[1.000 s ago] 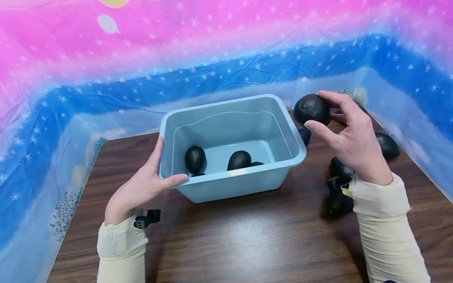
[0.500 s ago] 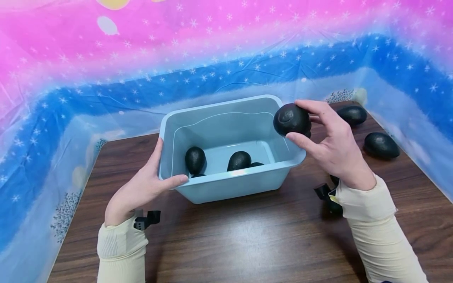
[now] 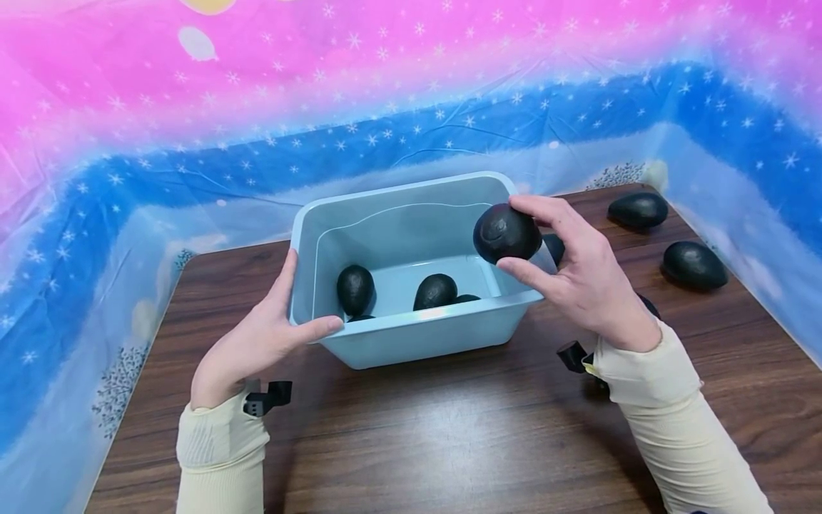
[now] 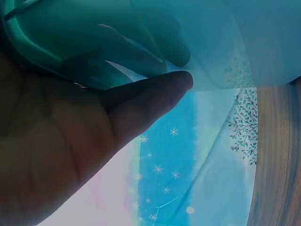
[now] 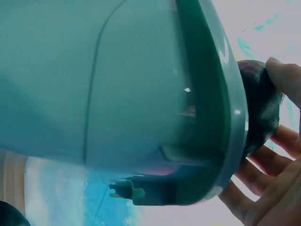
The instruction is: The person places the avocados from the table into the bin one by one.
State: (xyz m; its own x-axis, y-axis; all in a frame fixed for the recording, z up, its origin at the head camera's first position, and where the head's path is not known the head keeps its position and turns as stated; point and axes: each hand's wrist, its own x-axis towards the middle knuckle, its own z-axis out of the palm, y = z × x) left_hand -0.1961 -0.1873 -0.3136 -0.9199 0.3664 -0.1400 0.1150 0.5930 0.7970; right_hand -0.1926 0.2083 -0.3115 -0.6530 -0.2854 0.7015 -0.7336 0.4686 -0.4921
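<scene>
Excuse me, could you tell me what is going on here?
A person is steadying a blue bin with the left hand at its left end, while the right hand holds a dark avocado above the bin's right end, not yet released. Several other avocados already lie inside, some partly hidden by the front wall. More avocados lie on the wooden table, to the right of the bin.

Avos [image 3: 507, 233]: min. 10, some part-hid.; hands [image 3: 581, 278]: 2; tub [image 3: 417, 339]: 1; tbl [image 3: 417, 435]: 1.
</scene>
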